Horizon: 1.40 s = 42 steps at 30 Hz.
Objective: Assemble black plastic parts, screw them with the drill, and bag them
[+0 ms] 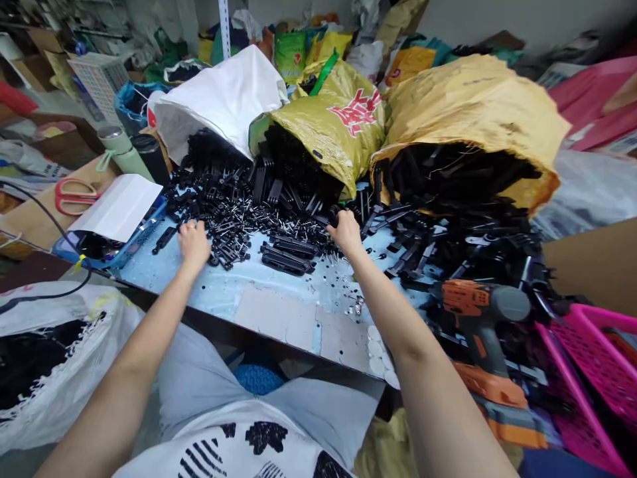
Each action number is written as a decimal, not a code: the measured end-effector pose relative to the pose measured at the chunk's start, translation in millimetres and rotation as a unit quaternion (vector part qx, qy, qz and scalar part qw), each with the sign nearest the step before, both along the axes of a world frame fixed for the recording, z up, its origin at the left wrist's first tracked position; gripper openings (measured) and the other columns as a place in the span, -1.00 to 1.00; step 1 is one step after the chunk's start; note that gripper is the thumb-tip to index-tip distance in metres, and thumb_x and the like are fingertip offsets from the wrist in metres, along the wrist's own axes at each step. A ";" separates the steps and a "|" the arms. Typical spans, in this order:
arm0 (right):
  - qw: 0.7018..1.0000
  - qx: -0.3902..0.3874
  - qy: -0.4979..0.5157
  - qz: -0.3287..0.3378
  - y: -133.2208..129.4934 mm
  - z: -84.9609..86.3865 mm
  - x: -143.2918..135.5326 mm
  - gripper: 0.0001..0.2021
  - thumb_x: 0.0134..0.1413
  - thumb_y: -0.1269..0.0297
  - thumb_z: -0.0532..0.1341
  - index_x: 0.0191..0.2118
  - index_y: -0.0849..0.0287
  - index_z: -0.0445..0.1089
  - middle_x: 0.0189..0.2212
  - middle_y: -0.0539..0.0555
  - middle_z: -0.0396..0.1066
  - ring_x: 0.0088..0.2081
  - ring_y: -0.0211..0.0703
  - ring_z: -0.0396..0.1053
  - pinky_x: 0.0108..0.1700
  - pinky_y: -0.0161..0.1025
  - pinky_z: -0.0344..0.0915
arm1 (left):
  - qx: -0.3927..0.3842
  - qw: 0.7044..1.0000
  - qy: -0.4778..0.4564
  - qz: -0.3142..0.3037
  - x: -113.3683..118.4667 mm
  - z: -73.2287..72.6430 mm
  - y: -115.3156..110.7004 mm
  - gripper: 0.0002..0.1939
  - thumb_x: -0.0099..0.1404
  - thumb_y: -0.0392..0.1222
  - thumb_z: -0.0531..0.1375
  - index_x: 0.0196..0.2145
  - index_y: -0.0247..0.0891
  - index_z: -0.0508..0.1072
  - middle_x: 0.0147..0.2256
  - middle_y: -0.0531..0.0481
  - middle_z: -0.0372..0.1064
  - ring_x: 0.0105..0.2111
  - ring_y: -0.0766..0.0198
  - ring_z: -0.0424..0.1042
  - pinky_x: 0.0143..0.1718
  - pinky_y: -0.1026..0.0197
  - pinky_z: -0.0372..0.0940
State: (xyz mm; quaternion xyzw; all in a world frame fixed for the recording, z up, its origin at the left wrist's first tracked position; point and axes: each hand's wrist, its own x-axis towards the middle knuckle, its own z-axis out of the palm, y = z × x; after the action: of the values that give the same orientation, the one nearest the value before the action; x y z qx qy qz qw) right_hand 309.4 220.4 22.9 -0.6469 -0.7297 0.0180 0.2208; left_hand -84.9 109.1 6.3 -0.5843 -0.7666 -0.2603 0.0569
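Observation:
My left hand (pixel 194 243) rests at the left edge of a heap of small black plastic parts (pixel 229 229). Its fingers are curled down, and whatever they grip is hidden. A single dark part (pixel 164 239) lies just left of it. Below the mouth of the olive-yellow sack (pixel 323 126), my right hand (pixel 346 232) reaches into the heap with bent fingers. Something black shows by its fingertips, too small to name. Between the hands lie several long black plastic pieces (pixel 287 255) side by side, and loose silver screws or pins (pixel 298 228).
A white sack (pixel 223 93) and a tan sack (pixel 472 99) spill black parts onto the blue tabletop (pixel 213 292). An orange cordless drill (pixel 482 332) stands at right beside a pink basket (pixel 587 372). Red-handled scissors (pixel 75 196) and a blue tray (pixel 134 242) are at left.

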 end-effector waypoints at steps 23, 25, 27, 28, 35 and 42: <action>0.878 -0.212 0.380 0.199 -220.5 -14.9 -63.3 -0.51 0.19 -0.02 0.05 0.18 0.02 0.18 -0.22 0.11 0.40 -0.24 -0.11 0.39 -0.11 -0.04 0.34 | -0.052 0.849 -0.383 -0.360 149.3 16.0 -114.3 -0.62 0.37 -0.11 -0.01 0.08 -0.25 0.32 -0.11 -0.12 0.34 -0.50 0.40 0.38 -0.37 0.25 0.37; 0.792 -0.267 0.528 0.151 -218.7 -13.2 -69.0 -0.42 0.19 -0.09 0.00 0.27 0.01 0.03 -0.39 0.02 0.35 -0.46 -0.23 0.35 -0.39 -0.22 0.37 | -0.080 0.844 -0.399 -0.350 159.1 15.8 -121.1 -0.59 0.38 -0.10 -0.01 0.13 -0.24 0.27 -0.09 -0.12 0.33 -0.58 0.45 0.33 -0.44 0.27 0.35; 0.730 -0.294 0.601 0.139 -219.5 -9.9 -69.0 -0.36 0.17 -0.13 -0.01 0.29 0.02 -0.04 -0.49 -0.05 0.27 -0.55 -0.29 0.28 -0.52 -0.31 0.30 | -0.067 0.852 -0.390 -0.342 164.1 20.1 -125.0 -0.59 0.37 -0.11 0.01 0.13 -0.23 0.28 -0.10 -0.12 0.35 -0.48 0.39 0.39 -0.36 0.25 0.37; 0.722 -0.292 0.610 0.144 -220.1 -7.7 -67.2 -0.35 0.15 -0.13 0.01 0.29 0.03 -0.03 -0.51 -0.06 0.25 -0.57 -0.31 0.26 -0.54 -0.33 0.28 | -0.051 0.860 -0.374 -0.343 165.5 23.4 -126.3 -0.60 0.36 -0.13 0.02 0.12 -0.24 0.30 -0.11 -0.13 0.36 -0.36 0.32 0.43 -0.27 0.22 0.37; 0.854 -0.204 0.416 0.237 -220.3 11.0 -48.0 -0.45 0.10 0.05 0.18 0.21 0.01 0.19 -0.12 0.11 0.36 -0.51 -0.36 0.25 -0.41 -0.29 0.32 | 0.013 0.903 -0.263 -0.339 175.6 38.8 -137.4 -0.64 0.38 -0.19 0.00 0.07 -0.25 0.36 -0.22 -0.12 0.36 -0.19 0.23 0.39 -0.14 0.18 0.33; 0.865 -0.130 0.449 0.182 -242.8 -4.6 -74.7 -0.45 0.23 0.01 0.00 0.29 0.03 0.02 -0.06 0.15 0.34 -0.54 -0.34 0.27 -0.40 -0.26 0.36 | 0.134 0.905 -0.270 -0.302 193.1 31.3 -139.2 -0.65 0.39 -0.22 -0.04 0.06 -0.28 0.34 -0.17 -0.17 0.35 -0.16 0.22 0.38 -0.08 0.13 0.32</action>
State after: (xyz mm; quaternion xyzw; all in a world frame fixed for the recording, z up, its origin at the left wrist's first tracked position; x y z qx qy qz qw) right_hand 234.7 -22.4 18.3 -0.4477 -0.6472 0.4412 0.4313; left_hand 108.2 -30.1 37.5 -0.6818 -0.4977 -0.5130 -0.1560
